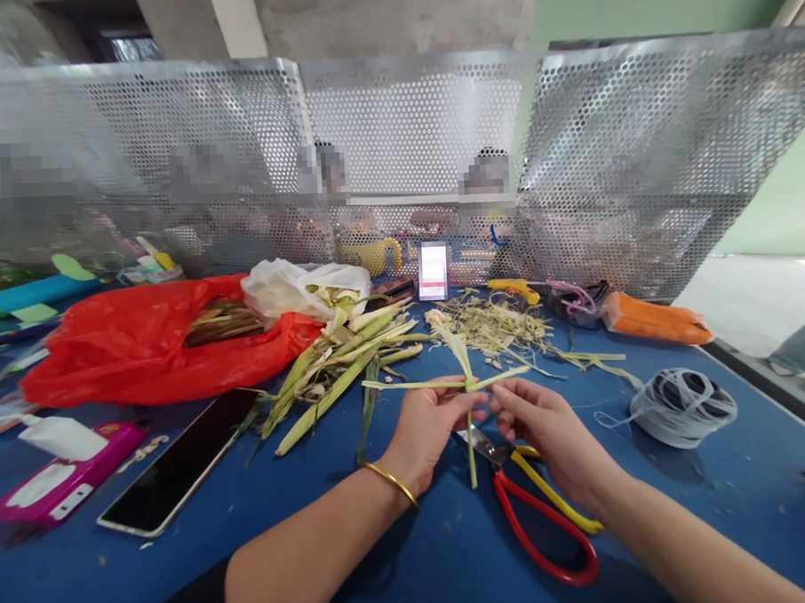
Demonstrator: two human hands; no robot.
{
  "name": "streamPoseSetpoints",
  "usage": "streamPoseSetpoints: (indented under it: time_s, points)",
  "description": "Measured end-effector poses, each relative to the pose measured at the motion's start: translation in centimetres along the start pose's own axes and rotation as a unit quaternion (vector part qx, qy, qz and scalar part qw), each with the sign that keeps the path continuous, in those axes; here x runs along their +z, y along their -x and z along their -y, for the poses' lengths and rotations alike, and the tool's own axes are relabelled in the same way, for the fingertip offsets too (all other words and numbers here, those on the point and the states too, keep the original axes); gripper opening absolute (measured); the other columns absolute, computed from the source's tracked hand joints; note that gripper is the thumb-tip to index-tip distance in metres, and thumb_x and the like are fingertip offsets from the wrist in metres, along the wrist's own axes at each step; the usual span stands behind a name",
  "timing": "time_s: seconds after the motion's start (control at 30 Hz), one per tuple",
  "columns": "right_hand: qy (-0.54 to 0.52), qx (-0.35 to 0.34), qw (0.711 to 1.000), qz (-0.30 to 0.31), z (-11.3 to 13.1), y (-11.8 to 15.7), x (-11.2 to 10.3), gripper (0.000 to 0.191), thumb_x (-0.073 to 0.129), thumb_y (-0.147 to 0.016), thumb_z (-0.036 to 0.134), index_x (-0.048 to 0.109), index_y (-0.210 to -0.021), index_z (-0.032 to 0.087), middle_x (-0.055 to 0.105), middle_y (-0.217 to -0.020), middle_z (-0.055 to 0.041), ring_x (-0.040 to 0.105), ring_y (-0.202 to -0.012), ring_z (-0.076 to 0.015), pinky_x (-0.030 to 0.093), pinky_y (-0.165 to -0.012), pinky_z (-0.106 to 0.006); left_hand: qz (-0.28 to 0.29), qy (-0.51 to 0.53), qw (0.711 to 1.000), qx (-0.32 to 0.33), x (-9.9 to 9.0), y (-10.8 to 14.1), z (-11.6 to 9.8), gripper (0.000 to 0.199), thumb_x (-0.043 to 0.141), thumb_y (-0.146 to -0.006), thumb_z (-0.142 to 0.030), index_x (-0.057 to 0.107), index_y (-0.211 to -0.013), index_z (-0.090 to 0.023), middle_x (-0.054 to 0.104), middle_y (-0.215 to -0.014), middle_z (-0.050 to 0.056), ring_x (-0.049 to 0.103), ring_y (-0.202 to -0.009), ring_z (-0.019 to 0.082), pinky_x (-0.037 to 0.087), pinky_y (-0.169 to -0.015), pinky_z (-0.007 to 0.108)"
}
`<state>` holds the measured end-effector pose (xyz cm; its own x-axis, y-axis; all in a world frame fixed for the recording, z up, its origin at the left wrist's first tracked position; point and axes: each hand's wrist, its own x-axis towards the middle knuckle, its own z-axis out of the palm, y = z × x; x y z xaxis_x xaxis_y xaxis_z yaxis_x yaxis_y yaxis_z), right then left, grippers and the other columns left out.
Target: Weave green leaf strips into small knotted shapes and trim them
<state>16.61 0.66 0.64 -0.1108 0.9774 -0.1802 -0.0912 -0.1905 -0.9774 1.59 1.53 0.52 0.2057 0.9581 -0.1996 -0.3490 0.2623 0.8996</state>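
A small cross of pale green husk strips (469,383), knotted at its middle, is held above the table with its arms pointing left, right, up and down. My left hand (431,420), with a gold bangle at the wrist, pinches it beside the knot. The closed fingertips of my right hand (547,424) pinch at the base of the strip on the right side; exactly what lies between them is partly hidden. Below the hands, scissors (546,526) with one red and one yellow handle lie on the blue table (414,559).
Long corn husks (352,366) lie left of centre beside a red plastic bag (144,348). Husk scraps (503,324) are heaped behind my hands. A ball of grey twine (684,406) sits at right, a phone (183,462) at left. A perforated metal screen (415,132) borders the back.
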Motion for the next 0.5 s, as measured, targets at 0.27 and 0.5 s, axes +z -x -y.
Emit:
streamPoseSetpoints:
  time_s: [0.27,0.5]
  points:
    - [-0.186,0.080,0.979,0.016,-0.1,-0.5,-0.5,0.025,0.078,-0.067,0.024,0.065,-0.086,0.016,0.062,-0.068,0.0005,0.055,-0.055,-0.0066,0.047,-0.052,-0.017,0.055,-0.058,0.997,0.011,0.4,0.6,0.1,0.033,0.071,-0.072,-0.023,0.068,-0.104,-0.014,0.073,-0.090,0.008,0.068,-0.076,0.017,0.053,-0.072,0.027]
    - [-0.165,-0.018,0.986,-0.004,1.4,-0.6,-1.4,0.022,0.075,-0.070,0.031,0.059,-0.069,0.016,0.054,-0.059,0.0040,0.047,-0.049,-0.0053,0.042,-0.048,-0.016,0.106,-0.089,0.990,0.024,-0.4,0.2,-0.9,0.041,0.065,-0.078,-0.022,0.061,-0.119,-0.017,0.072,-0.095,0.009,0.069,-0.077,0.016,0.051,-0.066,0.023]
